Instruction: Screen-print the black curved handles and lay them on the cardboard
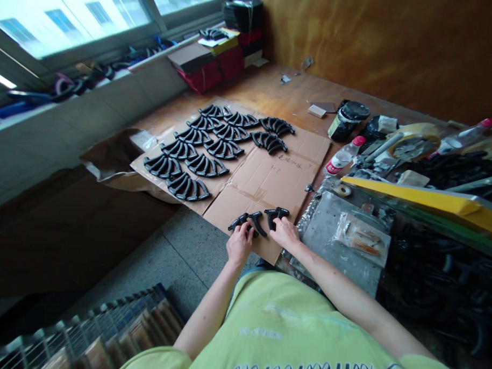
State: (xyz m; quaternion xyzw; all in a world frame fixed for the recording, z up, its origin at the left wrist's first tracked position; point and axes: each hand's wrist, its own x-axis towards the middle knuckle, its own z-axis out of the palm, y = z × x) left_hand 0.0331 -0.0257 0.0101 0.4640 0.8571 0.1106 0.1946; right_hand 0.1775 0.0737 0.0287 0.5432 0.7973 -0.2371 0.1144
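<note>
Several black curved pieces lie near the front edge of a flat cardboard sheet (265,176). My left hand (240,243) has its fingers closed on a black curved piece (238,221) at the left of this group. Between my hands lies another black curved piece (258,224), untouched. My right hand (285,233) closes its fingers on a black curved piece (271,216) at the right. Farther back on the cardboard, more black pieces sit in fan-shaped groups (207,165), arranged in rows. My fingertips partly cover the pieces they touch.
A bottle with a red cap (344,157), a black-stained jar (347,120) and a tape roll (416,138) stand right of the cardboard. A grey board (324,225) lies nearer. Red boxes (210,70) are at the back; a wire rack (94,340) is lower left.
</note>
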